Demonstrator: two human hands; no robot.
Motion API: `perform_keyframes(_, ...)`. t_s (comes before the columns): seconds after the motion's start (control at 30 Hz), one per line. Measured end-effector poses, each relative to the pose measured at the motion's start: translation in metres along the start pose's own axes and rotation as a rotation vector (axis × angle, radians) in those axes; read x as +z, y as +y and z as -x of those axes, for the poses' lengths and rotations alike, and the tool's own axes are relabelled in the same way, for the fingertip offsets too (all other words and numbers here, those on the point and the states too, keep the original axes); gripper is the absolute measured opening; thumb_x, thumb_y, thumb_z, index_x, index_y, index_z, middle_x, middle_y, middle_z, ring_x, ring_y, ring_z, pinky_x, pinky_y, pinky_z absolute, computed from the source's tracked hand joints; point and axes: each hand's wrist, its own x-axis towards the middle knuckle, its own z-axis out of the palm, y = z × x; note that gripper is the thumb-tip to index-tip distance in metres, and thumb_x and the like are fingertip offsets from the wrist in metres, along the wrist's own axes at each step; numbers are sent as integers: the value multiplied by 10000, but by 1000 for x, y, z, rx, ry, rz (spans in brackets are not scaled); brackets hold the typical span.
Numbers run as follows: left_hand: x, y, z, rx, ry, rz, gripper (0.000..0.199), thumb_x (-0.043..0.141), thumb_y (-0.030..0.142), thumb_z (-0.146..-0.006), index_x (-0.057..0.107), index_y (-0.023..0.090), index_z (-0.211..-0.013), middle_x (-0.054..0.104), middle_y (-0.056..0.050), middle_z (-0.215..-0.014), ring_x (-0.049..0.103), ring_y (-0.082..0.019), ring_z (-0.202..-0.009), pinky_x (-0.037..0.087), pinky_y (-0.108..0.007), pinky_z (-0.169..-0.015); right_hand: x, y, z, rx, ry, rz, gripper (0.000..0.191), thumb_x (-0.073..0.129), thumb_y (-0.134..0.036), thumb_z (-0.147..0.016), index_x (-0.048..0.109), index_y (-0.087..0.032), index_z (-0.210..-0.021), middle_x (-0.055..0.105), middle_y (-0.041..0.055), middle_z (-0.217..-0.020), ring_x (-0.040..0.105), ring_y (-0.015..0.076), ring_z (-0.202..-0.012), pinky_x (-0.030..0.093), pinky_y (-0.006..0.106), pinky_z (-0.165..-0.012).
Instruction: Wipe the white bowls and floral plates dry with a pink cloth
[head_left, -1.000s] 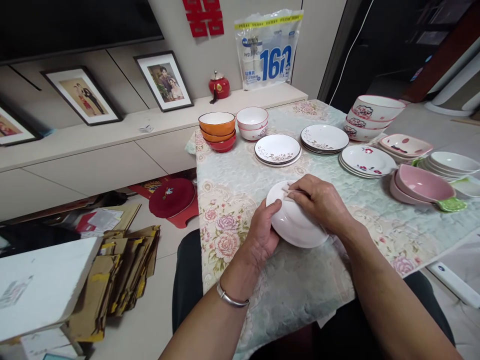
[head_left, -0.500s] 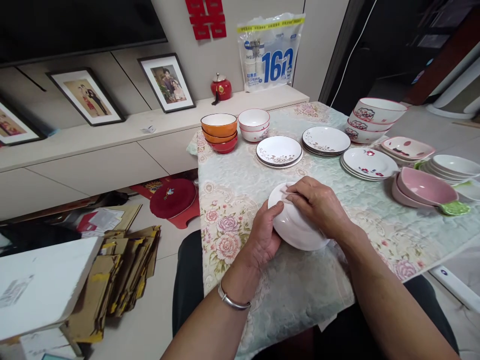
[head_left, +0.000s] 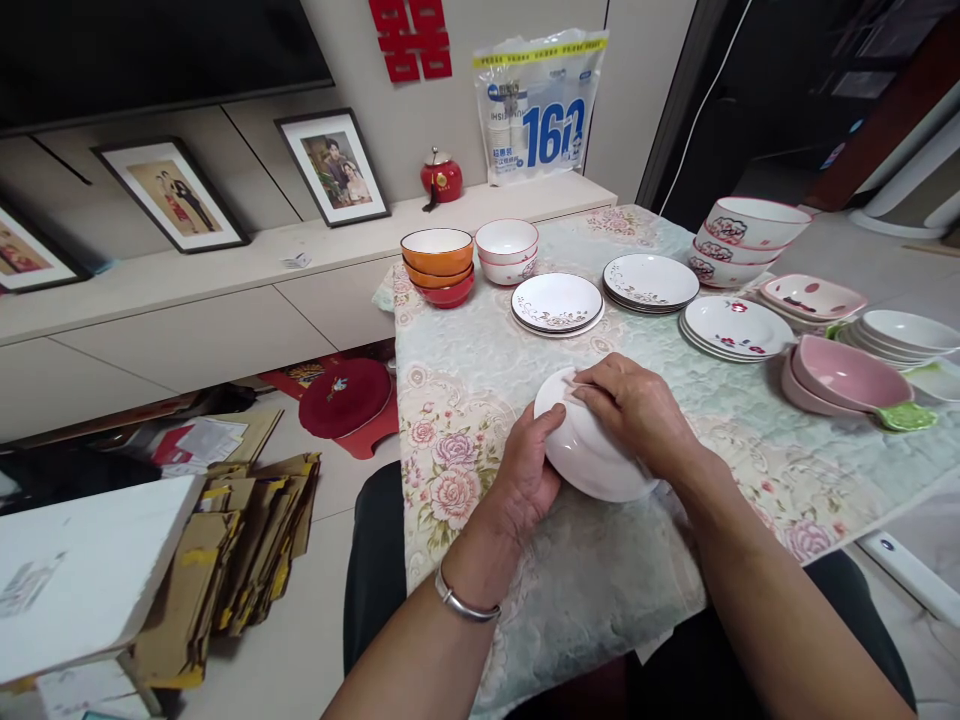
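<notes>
Above the near part of the table, a white plate (head_left: 600, 465) is held tilted, its plain glossy surface facing me. My left hand (head_left: 529, 460) grips its left edge, thumb on top and fingers underneath. My right hand (head_left: 634, 410) has its fingers bunched against the plate's upper part. Between those fingertips a bit of pale cloth or tissue (head_left: 573, 386) shows; the rest of it is hidden by the hand. Beyond the hands stand a stack of dark-rimmed plates (head_left: 559, 300) and another patterned stack (head_left: 651, 280).
Orange and red bowls (head_left: 439, 262) and white bowls (head_left: 508, 245) stand at the far left of the table. Flowered plates (head_left: 739, 325), tall bowls (head_left: 750, 235) and pink bowls (head_left: 851, 375) are on the right. A red stool (head_left: 345, 398) and flattened cardboard (head_left: 217, 560) lie left.
Hardly anything differs. Both hands and the white plate stay in nearly the same place, and the view has shifted very slightly.
</notes>
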Motion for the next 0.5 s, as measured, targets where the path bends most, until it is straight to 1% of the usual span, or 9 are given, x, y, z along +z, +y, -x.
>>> perform_keyframes(0.07,0,0,1,3,15,-14,461,693,253,-746,623,170,-1194,729,-78,-977,645,-253,-939,464,-363,-850,-1,5,0,80,33,34,203,531,-275,-929,703,-190,-997,655,69,-939,609,217,-878,458,331,-788)
perform_keyframes(0.13,1,0,1,2,26,-19,455,690,248,-746,626,167,-1189,728,-78,-975,642,-252,-936,464,-361,-844,-2,6,0,96,38,57,204,532,-269,-928,708,-189,-993,653,72,-931,609,220,-875,457,334,-788)
perform_keyframes(0.2,1,0,1,0,29,-13,460,683,232,-744,622,165,-1195,728,-76,-966,643,-246,-922,464,-356,-835,-2,3,1,47,19,45,209,529,-264,-930,709,-193,-1010,647,72,-937,607,217,-888,457,326,-790)
perform_keyframes(0.3,1,0,1,-1,7,-3,468,677,222,-740,621,163,-1201,727,-73,-954,646,-232,-882,462,-343,-815,-1,-4,1,-64,-40,-11,219,511,-261,-943,709,-208,-1022,637,66,-952,604,200,-900,457,307,-794)
perform_keyframes(0.37,1,0,1,3,-1,-7,477,678,220,-736,621,168,-1207,726,-68,-954,645,-221,-861,458,-332,-804,0,-5,1,-93,-64,-44,221,507,-266,-949,709,-217,-1022,635,60,-959,603,193,-906,457,302,-803)
perform_keyframes(0.4,1,0,1,4,2,-10,485,679,218,-732,620,172,-1211,727,-66,-955,644,-220,-859,456,-330,-802,0,-4,1,-78,-59,-52,219,511,-271,-948,709,-217,-1024,637,58,-956,603,193,-907,457,303,-807)
perform_keyframes(0.5,1,0,1,-5,22,-17,506,689,215,-714,618,178,-1214,727,-66,-960,641,-234,-886,453,-342,-818,0,2,1,29,-6,-27,211,532,-283,-938,708,-209,-1028,644,56,-930,606,202,-893,458,316,-805)
